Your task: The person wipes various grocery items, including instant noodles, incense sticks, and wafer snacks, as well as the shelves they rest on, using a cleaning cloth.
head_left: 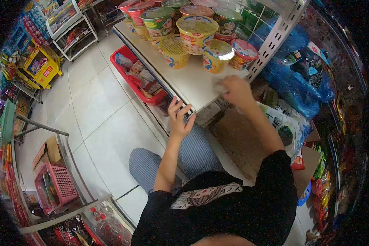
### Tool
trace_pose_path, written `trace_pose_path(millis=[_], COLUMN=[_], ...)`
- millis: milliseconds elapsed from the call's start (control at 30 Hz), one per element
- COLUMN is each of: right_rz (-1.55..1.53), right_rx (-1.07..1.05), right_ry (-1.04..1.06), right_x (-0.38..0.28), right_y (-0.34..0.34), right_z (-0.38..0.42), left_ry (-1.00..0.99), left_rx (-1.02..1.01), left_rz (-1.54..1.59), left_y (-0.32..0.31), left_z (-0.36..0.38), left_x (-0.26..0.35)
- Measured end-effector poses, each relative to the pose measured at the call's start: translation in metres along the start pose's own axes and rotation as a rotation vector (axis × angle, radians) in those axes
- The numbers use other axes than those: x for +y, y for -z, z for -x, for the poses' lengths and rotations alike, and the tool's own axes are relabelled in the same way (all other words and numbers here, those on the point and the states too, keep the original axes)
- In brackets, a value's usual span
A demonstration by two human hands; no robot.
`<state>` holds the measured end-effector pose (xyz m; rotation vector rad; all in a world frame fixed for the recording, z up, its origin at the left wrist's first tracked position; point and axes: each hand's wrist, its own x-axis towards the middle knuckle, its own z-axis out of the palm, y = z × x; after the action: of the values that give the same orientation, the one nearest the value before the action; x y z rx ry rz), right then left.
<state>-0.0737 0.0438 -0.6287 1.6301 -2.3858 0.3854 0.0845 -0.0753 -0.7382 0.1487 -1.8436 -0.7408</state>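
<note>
1. White shelf board point(201, 88) is the thing being worked on; the step in hand seems to be rubbing its bare end.
2. Stacked noodle cups point(197, 35) stand just beyond the right hand point(238, 91), so the next move calls for short, careful strokes.
3. Blue plastic bag point(285, 84) lies past the slotted upright point(278, 39), which limits reach on that side.
4. Red basket point(131, 85) sits below the front edge.
5. Left hand point(179, 117) rests on this edge, fingers spread.
6. Right fingers are bent; blur hides whether they grip the pale patch point(220, 87) beneath.
</note>
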Motion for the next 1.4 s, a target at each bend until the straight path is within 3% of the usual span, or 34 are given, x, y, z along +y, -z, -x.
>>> trace_pose_path(millis=[33,100,167,233,267,400,500,567,600,700,767,867,933,1033,1067,1200,1300,1400], right_rz=[-0.001,-0.02,0.075,0.188,0.046,-0.039,0.031,0.114,0.116,0.231,0.056,-0.072,-0.078,0.077,0.104,0.296,0.224,-0.077], right_rx=[0.0,0.093,0.095,0.118,0.108,0.055,-0.016,-0.045,-0.042,-0.004,0.058,0.019,0.112,0.054,0.117,0.084,0.094,0.187], right_ry=[0.002,-0.222,-0.187,0.017,0.084,0.139,-0.034,-0.332,-0.332,-0.305,-0.074,0.054,-0.024,-0.378,-0.382,-0.356,-0.211,0.013], right_x=[0.009,0.019,0.012,-0.004,-0.013,-0.022,0.001,0.018,0.015,-0.008,-0.034,-0.054,-0.042,-0.015,-0.007,-0.035,-0.069,-0.084], right_y=[0.001,0.003,-0.003,-0.005,-0.001,0.003,0.005,0.002,0.001,-0.004,-0.009,0.0,0.001,0.008,0.005,-0.007,-0.009,-0.008], right_z=[0.0,0.001,0.004,0.007,0.01,0.011,0.003,-0.006,-0.005,-0.001,0.008,0.012,0.007,-0.005,-0.003,0.0,0.009,0.011], left_ry=[0.005,-0.002,-0.012,-0.025,-0.028,-0.022,-0.003,0.004,0.01,0.0,-0.005,0.0,-0.007,0.009,0.0,-0.01,-0.027,0.0], left_rx=[-0.013,-0.007,0.0,0.029,0.03,0.005,-0.032,-0.048,-0.038,-0.008,0.021,0.0,-0.019,-0.014,-0.018,-0.018,0.022,-0.032], left_rz=[0.003,-0.011,-0.021,-0.016,-0.012,-0.016,-0.035,-0.049,-0.038,-0.025,-0.037,-0.037,-0.019,-0.028,-0.023,-0.02,-0.026,0.025], left_y=[0.001,0.0,-0.003,-0.004,-0.005,-0.001,0.003,0.004,0.003,0.001,-0.001,0.001,0.003,0.008,0.008,0.004,0.001,0.006], left_z=[0.0,0.002,0.003,0.003,0.003,0.002,-0.001,0.001,0.002,0.001,-0.001,0.0,0.001,-0.001,-0.001,0.001,0.001,0.002], left_x=[0.0,-0.002,-0.004,-0.004,-0.004,-0.002,-0.001,0.001,0.001,0.001,0.0,0.0,-0.003,0.001,0.001,-0.001,-0.004,-0.003])
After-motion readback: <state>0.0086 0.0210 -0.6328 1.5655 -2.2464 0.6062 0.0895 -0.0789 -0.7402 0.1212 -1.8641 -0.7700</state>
